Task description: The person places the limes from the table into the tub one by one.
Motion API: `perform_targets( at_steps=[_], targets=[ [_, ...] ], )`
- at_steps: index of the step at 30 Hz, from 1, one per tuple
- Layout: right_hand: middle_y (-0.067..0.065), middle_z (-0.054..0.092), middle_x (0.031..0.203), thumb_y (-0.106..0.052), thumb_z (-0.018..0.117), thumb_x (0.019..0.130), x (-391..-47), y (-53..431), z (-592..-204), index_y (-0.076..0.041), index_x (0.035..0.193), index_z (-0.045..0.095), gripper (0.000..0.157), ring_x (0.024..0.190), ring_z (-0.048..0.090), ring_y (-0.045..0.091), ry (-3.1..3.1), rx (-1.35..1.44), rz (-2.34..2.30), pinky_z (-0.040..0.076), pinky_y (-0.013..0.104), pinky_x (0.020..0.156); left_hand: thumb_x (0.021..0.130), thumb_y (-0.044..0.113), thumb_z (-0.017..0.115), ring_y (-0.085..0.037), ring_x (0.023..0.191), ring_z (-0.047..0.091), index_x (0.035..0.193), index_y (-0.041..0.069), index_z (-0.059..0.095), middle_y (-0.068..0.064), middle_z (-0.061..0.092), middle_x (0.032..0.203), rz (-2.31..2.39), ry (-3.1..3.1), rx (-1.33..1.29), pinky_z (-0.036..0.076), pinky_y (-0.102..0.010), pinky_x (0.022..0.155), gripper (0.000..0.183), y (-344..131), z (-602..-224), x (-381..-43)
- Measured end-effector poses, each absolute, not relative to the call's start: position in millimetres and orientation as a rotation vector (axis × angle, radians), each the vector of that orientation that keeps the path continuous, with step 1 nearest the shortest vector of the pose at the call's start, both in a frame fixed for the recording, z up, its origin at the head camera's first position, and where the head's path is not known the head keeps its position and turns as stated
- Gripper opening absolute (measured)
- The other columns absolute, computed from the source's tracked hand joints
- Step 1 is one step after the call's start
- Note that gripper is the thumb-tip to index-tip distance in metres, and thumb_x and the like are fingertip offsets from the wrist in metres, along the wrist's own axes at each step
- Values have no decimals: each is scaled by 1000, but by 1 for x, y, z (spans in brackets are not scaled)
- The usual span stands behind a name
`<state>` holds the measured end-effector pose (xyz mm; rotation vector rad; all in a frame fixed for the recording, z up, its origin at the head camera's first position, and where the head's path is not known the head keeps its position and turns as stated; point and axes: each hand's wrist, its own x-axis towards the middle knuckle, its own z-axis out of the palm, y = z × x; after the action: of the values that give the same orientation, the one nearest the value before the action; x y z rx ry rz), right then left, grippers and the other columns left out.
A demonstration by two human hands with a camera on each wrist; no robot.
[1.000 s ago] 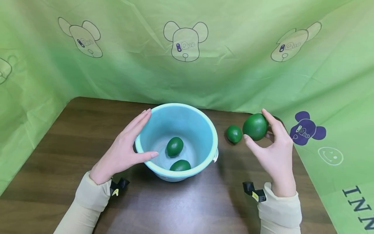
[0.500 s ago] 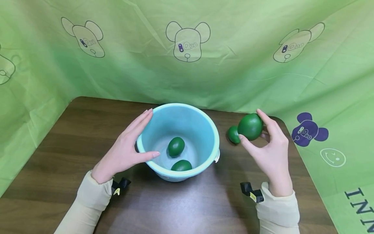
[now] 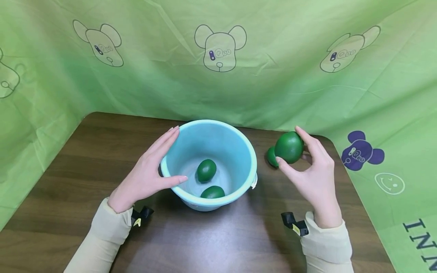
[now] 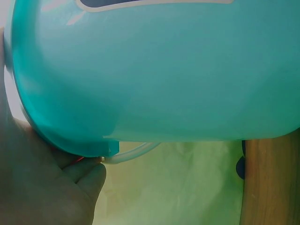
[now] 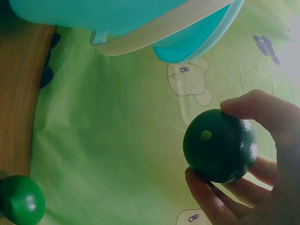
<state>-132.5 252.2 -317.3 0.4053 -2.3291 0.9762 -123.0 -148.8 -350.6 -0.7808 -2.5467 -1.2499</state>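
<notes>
A light-blue bucket (image 3: 240, 191) stands upright on the table, with two green limes, one lime (image 3: 206, 170) near its middle and another lime (image 3: 213, 192) by the near wall. My left hand (image 3: 146, 172) grips the bucket's left rim, thumb over the inside edge; in the left wrist view its fingertips (image 4: 93, 176) sit under the rim by the handle mount. To the bucket's right, my right hand (image 3: 315, 172) pinches a dark green lime (image 5: 218, 145) between thumb and fingers, raised over the table. Partly hidden behind it in the head view, one more lime (image 5: 22, 199) rests on the table.
The brown wooden table (image 3: 85, 170) ends at a green printed cloth (image 3: 164, 83) hanging behind and at both sides. A pale bucket handle (image 5: 154, 30) hangs along the bucket's side. Small black cameras, one being the right wrist camera (image 3: 295, 224), sit on the cuffs.
My right hand has moved a little left with the lime, which now overlaps the one on the table. My left hand keeps its place on the bucket; the head view has shifted slightly.
</notes>
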Motion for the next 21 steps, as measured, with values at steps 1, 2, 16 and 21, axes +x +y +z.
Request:
perform_targets(
  at_steps=[1, 2, 16, 21],
  targets=[
    [8, 65, 122, 6, 90, 67, -132, 252, -317, -22, 148, 56, 92, 103, 55, 2, -2329, 409, 977, 44, 11, 81, 80, 41, 87, -13, 152, 17, 164, 23, 24, 9, 18, 168, -1251, -2545, -783, 32, -53, 113, 106, -149, -351, -123],
    [8, 65, 122, 6, 90, 67, -132, 251, -316, -22, 148, 56, 92, 103, 55, 2, -2328, 413, 977, 44, 11, 81, 81, 42, 87, -13, 152, 17, 164, 23, 24, 8, 18, 168, -1250, -2544, -784, 32, -53, 112, 106, -149, -350, -123],
    [6, 65, 126, 3, 91, 67, -132, 241, -312, -23, 148, 56, 92, 101, 56, 2, -2339, 456, 970, 44, 12, 82, 82, 44, 85, -12, 151, 17, 164, 24, 24, 12, 18, 167, -1253, -2556, -771, 32, -53, 112, 104, -149, -350, -123],
    [5, 65, 128, 2, 92, 66, -131, 237, -311, -23, 148, 56, 93, 101, 57, 2, -2336, 477, 980, 45, 13, 82, 81, 42, 86, -12, 152, 17, 164, 25, 23, 12, 18, 167, -1263, -2558, -765, 32, -53, 113, 105, -149, -350, -123]
  ],
)
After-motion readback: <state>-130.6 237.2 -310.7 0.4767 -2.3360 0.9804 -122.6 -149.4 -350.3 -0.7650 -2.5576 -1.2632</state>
